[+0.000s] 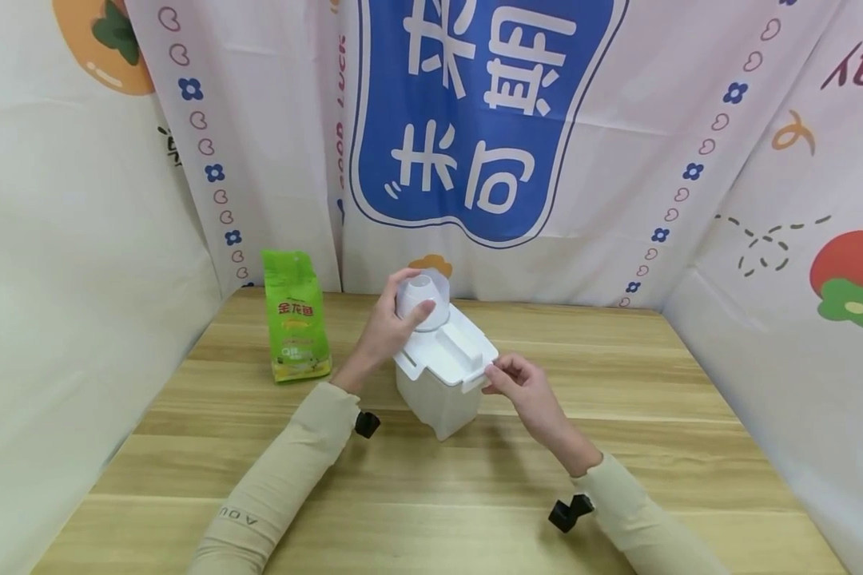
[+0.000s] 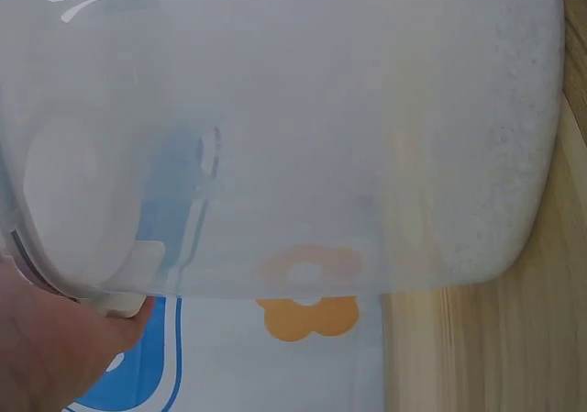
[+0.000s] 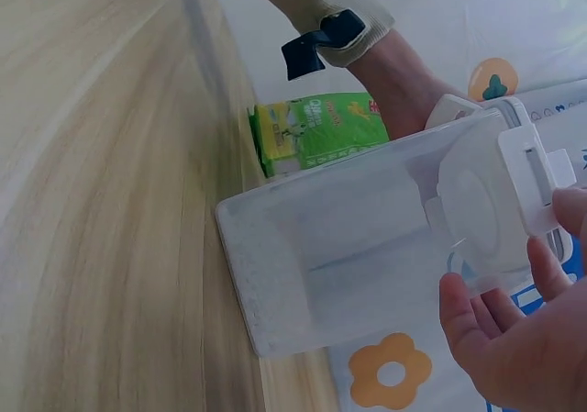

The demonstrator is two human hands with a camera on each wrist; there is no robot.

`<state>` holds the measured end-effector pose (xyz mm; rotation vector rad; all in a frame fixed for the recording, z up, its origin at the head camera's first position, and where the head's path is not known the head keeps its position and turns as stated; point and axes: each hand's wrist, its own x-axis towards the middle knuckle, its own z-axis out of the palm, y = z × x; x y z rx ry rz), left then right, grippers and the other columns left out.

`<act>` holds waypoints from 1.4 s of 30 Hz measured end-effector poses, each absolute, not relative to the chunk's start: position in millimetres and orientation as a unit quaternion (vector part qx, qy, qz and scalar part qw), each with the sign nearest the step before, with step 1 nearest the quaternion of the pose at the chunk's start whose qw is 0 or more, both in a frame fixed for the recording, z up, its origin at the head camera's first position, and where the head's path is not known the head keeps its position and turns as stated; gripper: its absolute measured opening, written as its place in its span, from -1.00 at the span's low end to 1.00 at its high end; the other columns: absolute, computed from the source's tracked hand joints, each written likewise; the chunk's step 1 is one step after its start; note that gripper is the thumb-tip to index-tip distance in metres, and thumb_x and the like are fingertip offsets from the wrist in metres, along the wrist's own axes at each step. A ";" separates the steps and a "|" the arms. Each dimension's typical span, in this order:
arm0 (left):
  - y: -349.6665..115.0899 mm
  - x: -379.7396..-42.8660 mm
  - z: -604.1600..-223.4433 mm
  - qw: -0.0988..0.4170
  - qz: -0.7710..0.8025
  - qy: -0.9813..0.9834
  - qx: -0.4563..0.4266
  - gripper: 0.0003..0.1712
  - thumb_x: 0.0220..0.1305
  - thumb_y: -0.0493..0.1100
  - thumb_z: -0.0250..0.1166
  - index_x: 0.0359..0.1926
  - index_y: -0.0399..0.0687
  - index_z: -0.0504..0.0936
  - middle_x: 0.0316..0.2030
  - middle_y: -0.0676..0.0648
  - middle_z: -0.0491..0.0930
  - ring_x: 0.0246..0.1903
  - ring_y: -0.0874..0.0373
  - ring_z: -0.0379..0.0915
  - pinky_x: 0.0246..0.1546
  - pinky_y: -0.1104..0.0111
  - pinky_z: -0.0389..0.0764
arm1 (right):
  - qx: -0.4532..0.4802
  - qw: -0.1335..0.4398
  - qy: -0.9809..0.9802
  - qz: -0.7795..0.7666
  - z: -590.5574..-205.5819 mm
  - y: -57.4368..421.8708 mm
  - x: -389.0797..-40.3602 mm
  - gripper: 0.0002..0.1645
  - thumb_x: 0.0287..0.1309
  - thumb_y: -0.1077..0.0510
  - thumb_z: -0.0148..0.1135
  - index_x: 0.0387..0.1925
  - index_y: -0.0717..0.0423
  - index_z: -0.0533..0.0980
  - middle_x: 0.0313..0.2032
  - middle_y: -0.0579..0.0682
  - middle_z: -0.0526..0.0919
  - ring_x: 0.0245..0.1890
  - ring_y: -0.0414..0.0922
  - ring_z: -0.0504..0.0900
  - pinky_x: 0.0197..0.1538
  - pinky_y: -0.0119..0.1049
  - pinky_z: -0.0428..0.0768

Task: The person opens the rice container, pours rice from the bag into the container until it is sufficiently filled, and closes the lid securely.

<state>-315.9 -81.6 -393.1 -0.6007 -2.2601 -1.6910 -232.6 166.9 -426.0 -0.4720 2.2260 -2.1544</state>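
A translucent plastic storage container (image 1: 431,399) stands on the table, a white lid (image 1: 446,351) on top. At the lid's far end sits a white rounded cup (image 1: 423,303) with a clear rim. My left hand (image 1: 395,319) grips this cup, thumb across its near side and fingers around the far side. At the lid's near right edge, my right hand (image 1: 521,391) pinches the white side latch (image 3: 529,178) with the thumb on it, other fingers bent beside the wall. Through the frosted wall, the container's bottom (image 2: 514,155) looks pale and speckled.
A green packaged bag (image 1: 296,319) stands upright left of the container, near my left forearm. The wooden table (image 1: 431,495) ends at a printed cloth backdrop (image 1: 280,144), with cloth at both sides too. Black mounts are strapped at both wrists.
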 end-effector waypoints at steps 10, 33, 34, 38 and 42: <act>-84.9 -317.9 -390.8 0.120 -0.568 -0.788 -0.204 -0.38 0.36 -0.12 0.26 0.37 0.09 0.25 0.33 -0.28 0.32 0.14 -0.21 0.40 0.07 -0.04 0.56 | -0.155 0.014 0.698 -0.699 -429.3 166.7 -233.9 -0.86 0.35 0.19 0.18 -0.27 0.21 0.47 -0.27 -0.11 0.59 -0.22 -0.24 0.65 -0.05 -0.21 0.71; -98.2 -336.4 -392.9 0.117 -0.589 -0.754 -0.268 -0.43 0.26 -0.23 0.34 0.26 -0.01 0.37 0.02 -0.31 0.51 -0.15 -0.02 0.48 -0.21 0.33 0.55 | -0.139 -0.011 0.664 -0.735 -433.2 152.8 -226.2 -0.90 0.37 0.22 0.14 -0.33 0.11 0.48 -0.27 -0.13 0.57 -0.27 -0.24 0.59 -0.09 -0.29 0.68; -99.0 -336.6 -392.7 0.116 -0.589 -0.753 -0.269 -0.42 0.26 -0.23 0.35 0.26 -0.01 0.38 0.01 -0.30 0.52 -0.17 0.00 0.48 -0.22 0.34 0.55 | -0.143 -0.010 0.664 -0.734 -433.2 152.7 -226.1 -0.89 0.37 0.22 0.13 -0.33 0.09 0.47 -0.27 -0.14 0.57 -0.27 -0.24 0.59 -0.09 -0.28 0.67; -100.5 -337.8 -391.4 0.106 -0.592 -0.751 -0.272 -0.42 0.25 -0.23 0.35 0.26 -0.01 0.37 0.03 -0.30 0.52 -0.15 -0.01 0.50 -0.20 0.32 0.57 | -0.149 -0.005 0.658 -0.738 -433.2 152.5 -225.7 -0.89 0.38 0.20 0.13 -0.34 0.03 0.47 -0.26 -0.14 0.56 -0.27 -0.24 0.58 -0.07 -0.27 0.66; -102.1 -338.2 -389.8 0.091 -0.599 -0.749 -0.268 -0.41 0.26 -0.24 0.34 0.27 -0.04 0.36 0.08 -0.34 0.50 -0.09 -0.09 0.50 -0.14 0.27 0.57 | -0.151 0.001 0.649 -0.746 -433.0 152.6 -226.2 -0.88 0.38 0.19 0.12 -0.34 0.00 0.48 -0.25 -0.13 0.55 -0.26 -0.25 0.57 -0.06 -0.29 0.64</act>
